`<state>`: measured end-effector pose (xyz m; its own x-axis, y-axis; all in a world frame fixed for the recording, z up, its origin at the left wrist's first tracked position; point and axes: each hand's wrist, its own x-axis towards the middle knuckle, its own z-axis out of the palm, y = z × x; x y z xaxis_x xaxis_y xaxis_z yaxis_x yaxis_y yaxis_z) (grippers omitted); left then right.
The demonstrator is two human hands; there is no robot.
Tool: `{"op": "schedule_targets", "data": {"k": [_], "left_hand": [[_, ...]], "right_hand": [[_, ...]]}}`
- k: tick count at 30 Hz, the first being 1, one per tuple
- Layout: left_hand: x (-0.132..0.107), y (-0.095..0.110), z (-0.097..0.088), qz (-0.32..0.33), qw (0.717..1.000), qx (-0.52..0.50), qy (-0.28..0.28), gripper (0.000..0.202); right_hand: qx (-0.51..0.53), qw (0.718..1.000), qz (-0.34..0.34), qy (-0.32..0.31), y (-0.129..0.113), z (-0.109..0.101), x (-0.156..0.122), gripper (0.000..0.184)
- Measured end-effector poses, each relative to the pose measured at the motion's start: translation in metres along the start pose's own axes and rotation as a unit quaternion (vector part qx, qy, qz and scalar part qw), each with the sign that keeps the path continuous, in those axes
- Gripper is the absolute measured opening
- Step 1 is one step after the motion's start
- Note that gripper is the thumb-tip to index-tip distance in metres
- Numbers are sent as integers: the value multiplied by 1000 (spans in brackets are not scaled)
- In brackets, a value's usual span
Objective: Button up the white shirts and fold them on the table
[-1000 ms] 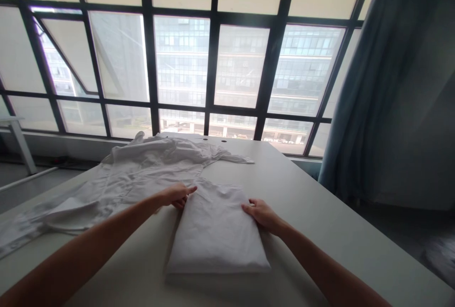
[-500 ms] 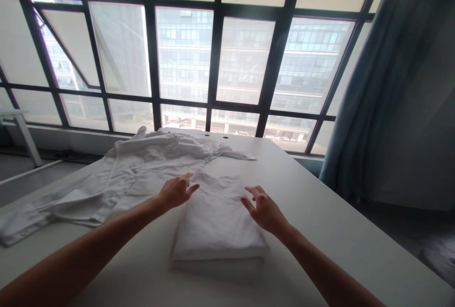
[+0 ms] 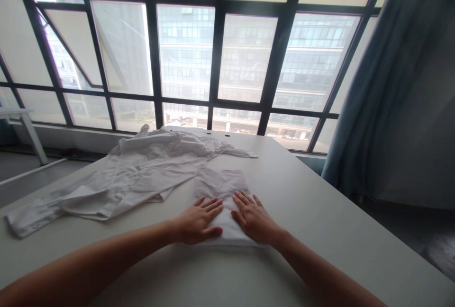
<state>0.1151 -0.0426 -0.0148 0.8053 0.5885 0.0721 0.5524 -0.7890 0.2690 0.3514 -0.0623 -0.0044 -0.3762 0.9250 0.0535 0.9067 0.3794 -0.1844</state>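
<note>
- lying palm down on the folded cloth (image 3: 219, 184), the left hand (image 3: 199, 221) and the right hand (image 3: 253, 219) sit side by side, a narrow strip of white showing between their thumbs.
- the grip is released on both sides: fingers straight, nothing pinched or clasped, only touch from above.
- the cloth lies flat on the table (image 3: 313, 217), under both palms; its far part, a bit wrinkled, reaches past the fingertips toward the window (image 3: 186, 56).
- its near edge peeks out just below the left thumb and runs across toward the right wrist.
- the left hand covers the cloth's left side, its heel over that edge; the right hand covers the right side, its wrist out past it.
- a rumpled white shirt (image 3: 138, 169) spreads over the table beyond the left forearm, one sleeve pointing toward me; whether it touches the cloth's far corner, i cannot tell.
- a blue-grey curtain (image 3: 371, 98) hangs at the right, well apart from the hands.
</note>
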Motion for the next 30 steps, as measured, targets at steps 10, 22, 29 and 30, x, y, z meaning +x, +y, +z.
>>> {"op": "schedule_targets", "data": {"k": [10, 22, 29, 30], "left_hand": [[3, -5, 4, -33, 999, 14, -1, 81], [-30, 5, 0, -37, 998, 46, -17, 81], [28, -35, -19, -72, 990, 90, 83, 64], [37, -47, -18, -88, 989, 96, 75, 65]], "right_hand": [[3, 1000, -24, -6, -17, 18, 3, 71], [21, 997, -4, -75, -16, -16, -25, 74], [-13, 999, -34, 26, -12, -9, 45, 59], [-17, 999, -32, 10, -9, -3, 57, 62]]}}
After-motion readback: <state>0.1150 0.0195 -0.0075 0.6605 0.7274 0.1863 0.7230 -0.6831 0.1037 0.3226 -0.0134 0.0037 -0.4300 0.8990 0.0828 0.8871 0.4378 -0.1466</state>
